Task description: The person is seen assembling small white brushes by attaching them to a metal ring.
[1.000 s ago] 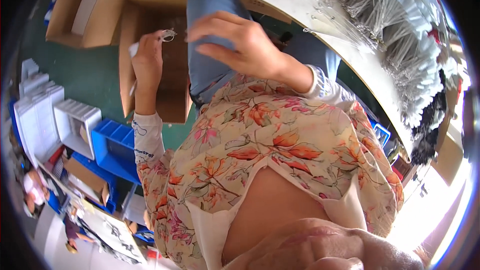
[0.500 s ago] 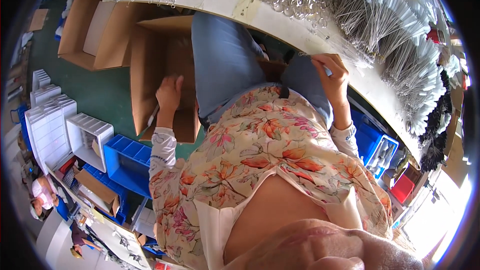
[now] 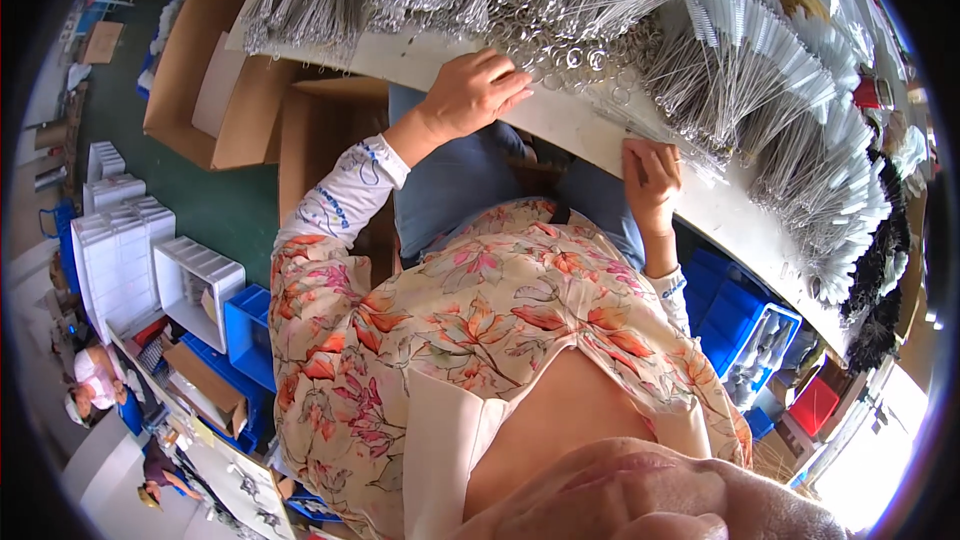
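Observation:
Long thin wire-handled brushes [image 3: 590, 5] lie in thick rows on the white table [image 3: 400, 52], their looped ends toward me. My left hand [image 3: 472, 95] is raised at the table's near edge, its loosely bent fingers apart close to the metal rings [image 3: 575, 60]. Nothing shows in it. Farther right, my right hand [image 3: 652, 180] rests at the table edge with its fingers curled in. Whatever those fingers hold, if anything, is too small or hidden to make out.
Open cardboard boxes [image 3: 245, 120] stand left of my legs. White crates [image 3: 200, 285] and blue crates [image 3: 250, 335] are on the left. A blue bin [image 3: 745, 330] holding bagged items sits under the table at right. Two people work far off at lower left.
My left hand has come up from over the cardboard box to the rings at the table edge. My right hand has moved slightly down, its fingers now curled; the wire loop at its fingertips no longer shows.

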